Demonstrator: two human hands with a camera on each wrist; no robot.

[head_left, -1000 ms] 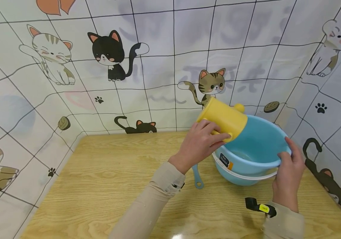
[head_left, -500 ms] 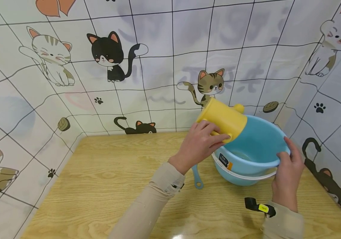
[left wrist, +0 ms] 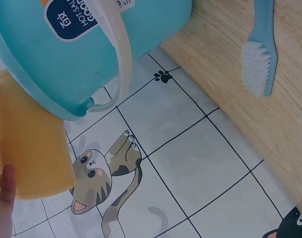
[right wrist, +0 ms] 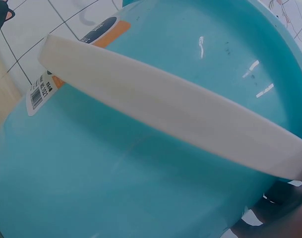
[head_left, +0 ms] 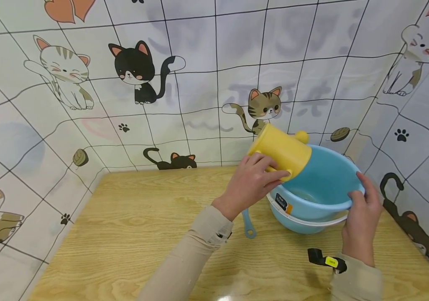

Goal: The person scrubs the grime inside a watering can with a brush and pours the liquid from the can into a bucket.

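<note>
My left hand (head_left: 254,177) grips the handle of a yellow jug (head_left: 284,150), tipped on its side over the left rim of a light blue bucket (head_left: 331,167). A round yellow knob sticks out on the jug's far side. My right hand (head_left: 363,215) holds the bucket's right rim, with the thumb over the edge. In the head view, the bucket leans with its mouth toward the back. Its white bail handle (right wrist: 180,106) hangs across the front in the right wrist view. The left wrist view shows the jug (left wrist: 34,139) against the bucket's rim.
A blue scrubbing brush (left wrist: 262,54) with white bristles lies on the wooden table (head_left: 143,221), partly hidden behind my left forearm in the head view. A cat-patterned wall covering (head_left: 199,92) closes off the back and both sides.
</note>
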